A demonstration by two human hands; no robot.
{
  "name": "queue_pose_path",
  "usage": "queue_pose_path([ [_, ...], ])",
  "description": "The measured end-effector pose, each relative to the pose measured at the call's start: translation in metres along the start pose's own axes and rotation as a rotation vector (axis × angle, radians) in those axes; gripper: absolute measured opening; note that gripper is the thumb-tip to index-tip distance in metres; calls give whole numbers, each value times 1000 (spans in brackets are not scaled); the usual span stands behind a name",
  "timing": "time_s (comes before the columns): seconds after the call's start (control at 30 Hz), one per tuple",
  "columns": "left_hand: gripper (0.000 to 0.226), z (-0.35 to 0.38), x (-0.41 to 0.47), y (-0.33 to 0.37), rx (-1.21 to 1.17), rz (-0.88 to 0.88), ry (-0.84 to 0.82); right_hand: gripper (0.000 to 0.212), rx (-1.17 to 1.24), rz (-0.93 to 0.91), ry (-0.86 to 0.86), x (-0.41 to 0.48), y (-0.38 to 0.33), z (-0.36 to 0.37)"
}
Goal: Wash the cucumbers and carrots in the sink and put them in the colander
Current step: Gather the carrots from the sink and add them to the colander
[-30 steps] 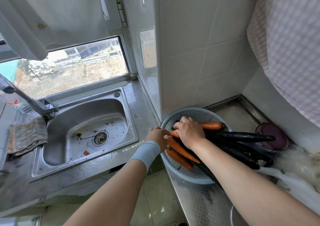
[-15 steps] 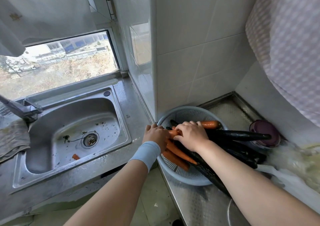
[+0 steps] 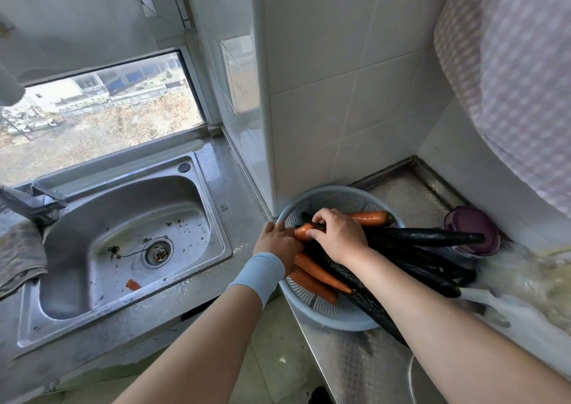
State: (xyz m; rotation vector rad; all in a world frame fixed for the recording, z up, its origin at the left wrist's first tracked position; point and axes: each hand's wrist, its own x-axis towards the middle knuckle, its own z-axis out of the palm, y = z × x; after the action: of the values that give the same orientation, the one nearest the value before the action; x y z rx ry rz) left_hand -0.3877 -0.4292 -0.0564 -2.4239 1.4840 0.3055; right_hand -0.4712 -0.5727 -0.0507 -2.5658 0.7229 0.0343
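A pale blue colander (image 3: 332, 317) sits on the steel counter right of the sink. Several orange carrots (image 3: 318, 272) and long dark cucumbers (image 3: 426, 237) lie in it, the cucumbers sticking out over its right rim. My right hand (image 3: 338, 235) reaches into the colander and its fingers curl round the end of a carrot (image 3: 304, 230) near the left rim. My left hand (image 3: 276, 244), with a light blue wristband, is at the colander's left rim with fingers curled over the edge. The steel sink (image 3: 129, 243) holds a small carrot piece (image 3: 133, 284).
A tap (image 3: 31, 204) stands at the sink's left, with a grey cloth (image 3: 18, 255) draped beside it. A purple lidded container (image 3: 472, 232) stands right of the colander, next to clear plastic bags (image 3: 525, 283). A tiled pillar rises right behind the colander.
My view has shifted right, so sink and tap moved left in frame. My left hand moved from the front of the rim up to its left edge. My right hand stays on the carrots.
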Motion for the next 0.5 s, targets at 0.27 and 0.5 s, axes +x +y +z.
queue_pose_path([
  [0.27, 39, 6, -5, 1, -20, 19, 37, 37, -28, 2, -25, 0, 2, -2],
  [0.5, 37, 1, -6, -2, -66, 110, 40, 28, -169, -204, 98, -12, -5, 1],
])
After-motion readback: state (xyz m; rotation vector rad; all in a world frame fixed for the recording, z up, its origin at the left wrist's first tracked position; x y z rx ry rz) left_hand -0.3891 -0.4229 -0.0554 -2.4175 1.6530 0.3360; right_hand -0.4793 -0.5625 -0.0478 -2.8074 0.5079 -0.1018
